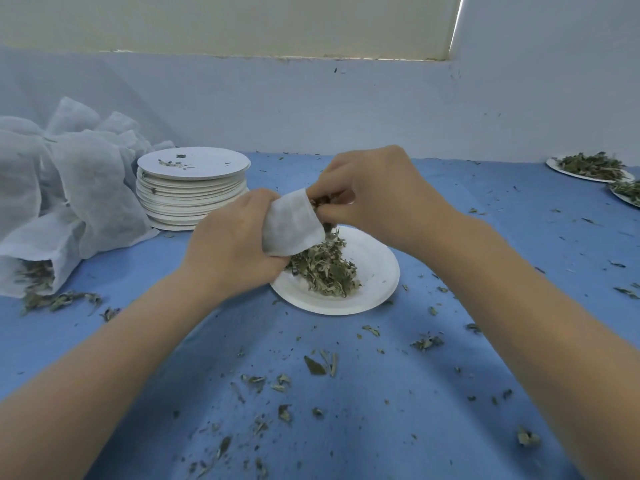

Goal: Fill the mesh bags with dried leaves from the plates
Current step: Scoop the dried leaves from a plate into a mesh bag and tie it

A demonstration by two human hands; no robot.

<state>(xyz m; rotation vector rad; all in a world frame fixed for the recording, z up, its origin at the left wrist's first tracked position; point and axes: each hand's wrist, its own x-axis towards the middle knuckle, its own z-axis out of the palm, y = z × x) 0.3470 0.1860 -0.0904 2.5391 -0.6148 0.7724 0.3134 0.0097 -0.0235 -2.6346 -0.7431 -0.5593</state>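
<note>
At frame centre the left hand (232,244) gripped a mesh bag (292,225), mouth opening rightward toward the right hand (377,195), which pinched dried leaves (325,268) directly above the plate (374,271).
</note>
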